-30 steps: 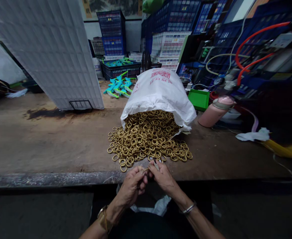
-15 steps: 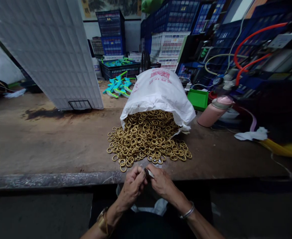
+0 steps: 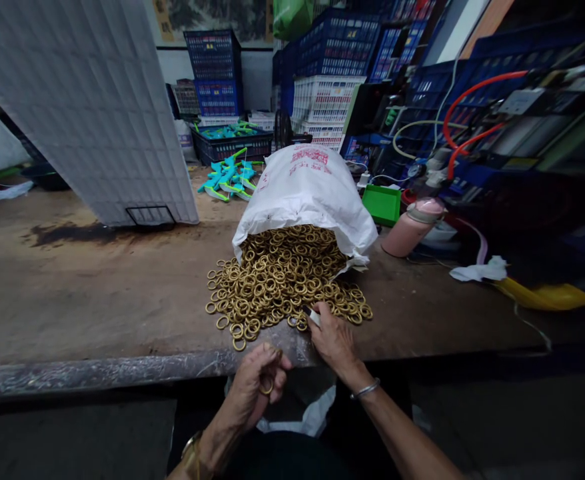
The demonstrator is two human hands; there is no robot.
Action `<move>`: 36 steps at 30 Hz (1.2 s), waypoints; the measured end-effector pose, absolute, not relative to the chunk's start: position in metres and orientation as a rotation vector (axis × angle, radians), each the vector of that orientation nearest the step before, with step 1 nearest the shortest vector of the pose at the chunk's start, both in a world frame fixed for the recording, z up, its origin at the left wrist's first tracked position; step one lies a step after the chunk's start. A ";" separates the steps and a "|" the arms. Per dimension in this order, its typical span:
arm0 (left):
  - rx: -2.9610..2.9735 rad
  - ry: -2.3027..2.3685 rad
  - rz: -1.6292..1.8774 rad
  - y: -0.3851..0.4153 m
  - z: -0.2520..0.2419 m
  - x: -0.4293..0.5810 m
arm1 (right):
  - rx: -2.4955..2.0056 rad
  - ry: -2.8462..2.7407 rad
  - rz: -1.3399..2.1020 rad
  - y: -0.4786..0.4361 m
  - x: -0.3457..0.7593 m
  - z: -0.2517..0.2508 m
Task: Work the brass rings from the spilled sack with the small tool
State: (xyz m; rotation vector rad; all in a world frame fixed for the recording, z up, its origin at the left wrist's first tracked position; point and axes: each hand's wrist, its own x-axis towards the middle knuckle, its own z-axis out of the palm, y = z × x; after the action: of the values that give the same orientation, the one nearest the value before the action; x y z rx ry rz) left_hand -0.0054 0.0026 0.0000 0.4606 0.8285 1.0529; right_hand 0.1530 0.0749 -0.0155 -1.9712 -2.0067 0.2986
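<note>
As my right hand (image 3: 333, 340), clamping a white tool (image 3: 314, 317), shifts to the twelve-o'clock ring pile (image 3: 272, 287), left hand (image 3: 250, 381) grips a ring (image 3: 266, 393) alone; joint work seems paused.

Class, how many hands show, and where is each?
2: the left hand, holding a ring, by the front edge of the bench; the right hand, holding a tool, at the near edge of the ring pile. No others show.
</note>
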 end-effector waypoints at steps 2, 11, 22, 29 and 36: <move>0.422 0.808 1.061 0.003 -0.002 -0.005 | -2.000 -2.036 0.255 0.078 0.152 -0.017; 0.240 0.814 1.035 0.006 -0.006 -0.008 | -1.964 -1.986 0.286 0.086 0.154 -0.023; 0.690 1.067 1.149 0.030 -0.015 -0.003 | -1.446 -1.976 0.470 0.074 0.152 -0.024; 0.927 1.161 1.121 0.042 -0.017 -0.004 | -1.370 -1.948 0.709 0.064 0.133 -0.022; 0.924 1.196 1.120 0.042 -0.016 -0.007 | -1.385 -1.890 0.851 0.063 0.128 -0.018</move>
State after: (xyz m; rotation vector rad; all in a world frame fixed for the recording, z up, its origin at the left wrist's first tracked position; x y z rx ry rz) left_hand -0.0065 0.0419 -0.0156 0.9242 1.1964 1.1199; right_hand 0.1278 0.0629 -0.0181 -1.3853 -1.8897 0.8511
